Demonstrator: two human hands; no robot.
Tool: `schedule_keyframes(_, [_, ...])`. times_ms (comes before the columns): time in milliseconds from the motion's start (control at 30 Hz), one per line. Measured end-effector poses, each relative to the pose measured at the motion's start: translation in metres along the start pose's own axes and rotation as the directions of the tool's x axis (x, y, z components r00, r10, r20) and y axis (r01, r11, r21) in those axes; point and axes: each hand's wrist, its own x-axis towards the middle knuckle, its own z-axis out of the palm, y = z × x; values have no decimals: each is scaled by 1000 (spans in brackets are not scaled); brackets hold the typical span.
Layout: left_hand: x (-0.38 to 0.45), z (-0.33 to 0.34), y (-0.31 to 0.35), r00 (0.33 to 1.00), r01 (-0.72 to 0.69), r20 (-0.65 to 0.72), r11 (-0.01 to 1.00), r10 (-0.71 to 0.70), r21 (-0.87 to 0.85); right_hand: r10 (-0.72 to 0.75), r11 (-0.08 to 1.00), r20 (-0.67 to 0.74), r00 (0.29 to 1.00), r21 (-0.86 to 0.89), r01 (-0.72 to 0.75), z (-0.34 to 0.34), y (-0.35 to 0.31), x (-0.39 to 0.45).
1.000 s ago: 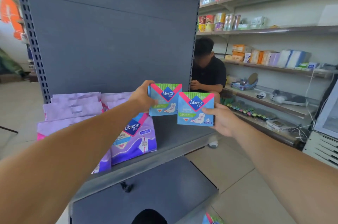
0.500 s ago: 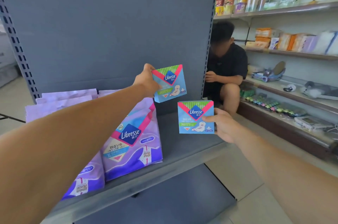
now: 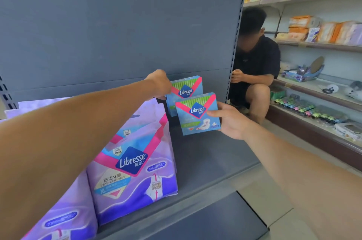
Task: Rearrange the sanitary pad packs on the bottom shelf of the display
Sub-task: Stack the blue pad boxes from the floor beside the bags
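Stocking a grey shelf (image 3: 205, 153) with pad packs, seen from the head camera. The left hand (image 3: 159, 83) grips the upper left corner of the rear blue pack (image 3: 187, 90), which stands at the back of the shelf close to the grey back panel (image 3: 117, 24); whether its base already rests on the shelf cannot be told, since the front blue pack (image 3: 196, 114) covers it. The right hand (image 3: 228, 120) pinches the right edge of that front pack, thumb across the face and fingers behind, holding it upright and facing outward just in front of the rear one, apparently above the shelf surface. The corner and edge grips leave the printed faces visible, probably so the two packs can be lined up one behind the other. To the left, large purple packs (image 3: 135, 165) stand in rows at the shelf front, leaving bare space on the right for the blue packs. A crouching person (image 3: 254, 67) is beyond the upright post, beside wall shelves (image 3: 313, 45) of other goods.
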Motion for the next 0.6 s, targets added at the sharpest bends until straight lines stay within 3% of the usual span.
schedule_keyframes(100, [5,2,-9,999,-3,38,999,1,54,-13,1000,-11,1000,-5,13,5,5,17])
schedule_keyframes(300, [0,8,-23,996,-70,68,937,50,341,5,1000,-4,1000,-11,-5,20,35,32])
schedule_keyframes(467, [4,16,-34,982,-186,150,763,117,619,1,1000,-62,998,-19,-2,30,52,36])
schedule_keyframes(600, [9,20,-31,957,-272,273,646,101,714,-21,1000,-90,996,-10,20,31,55,40])
